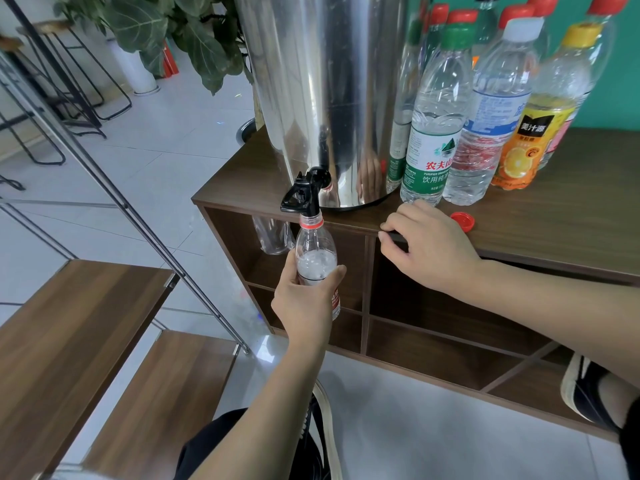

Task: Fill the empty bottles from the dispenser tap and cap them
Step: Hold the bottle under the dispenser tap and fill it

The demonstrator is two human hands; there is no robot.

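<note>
bottle (316,251) neck under tap (304,192), left hand (304,299) grip round its body

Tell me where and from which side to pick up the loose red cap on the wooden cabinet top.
Pinch the small round red plastic cap by its ribbed rim from above, with thumb and forefinger on opposite sides. It lies flat and low on the brown wooden cabinet top, so a side approach offers little. The right hand, resting just left of it, is probably best placed.

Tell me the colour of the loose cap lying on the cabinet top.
Red, clearest in the head view: loose cap.
</note>
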